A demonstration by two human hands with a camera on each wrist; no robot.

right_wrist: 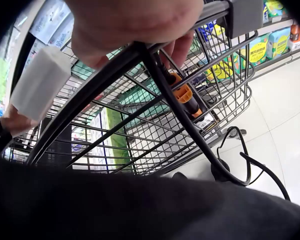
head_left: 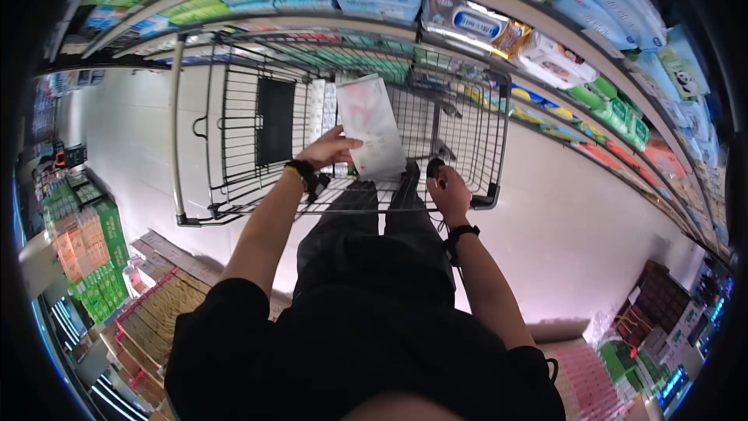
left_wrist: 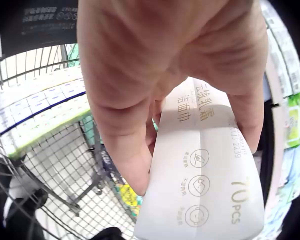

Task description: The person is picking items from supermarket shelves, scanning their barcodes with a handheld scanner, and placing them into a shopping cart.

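Pack: held above the cart, over its basket, near the handle end.
Pack axis: long axis running from the holding hand up and away toward the shelves; in the head view slightly tilted, top end leaning left, lower end by the fingers.
Pack facing: broad face turned toward the head camera; narrow end seen from the right wrist view as a pale block.
Pack look: flat, oblong, soft white wrapper with a faint pink tint; in the left wrist view gold print, Chinese characters, three round icons in a column, "70 PCS" along one edge; a crease line across the wrapper.
Left hand: gripping the pack at its lower end, thumb on one face, fingers curled round the other; black band on the wrist.
Right hand: closed round the cart handle, fingers wrapped over the dark bar; black band on the wrist, thin black cable hanging below.
Cart: black wire basket, a few boxed goods lying on its floor, a white-and-blue carton against the mesh; an orange-and-black fitting on the frame close under the handle.
Shelves: curved along the top and right of the head view, stacked with packs in blue, green and white.
Floor: pale tiles, more stacked goods low at the left and right edges.
Person: dark top and dark trousers, standing just behind the cart.
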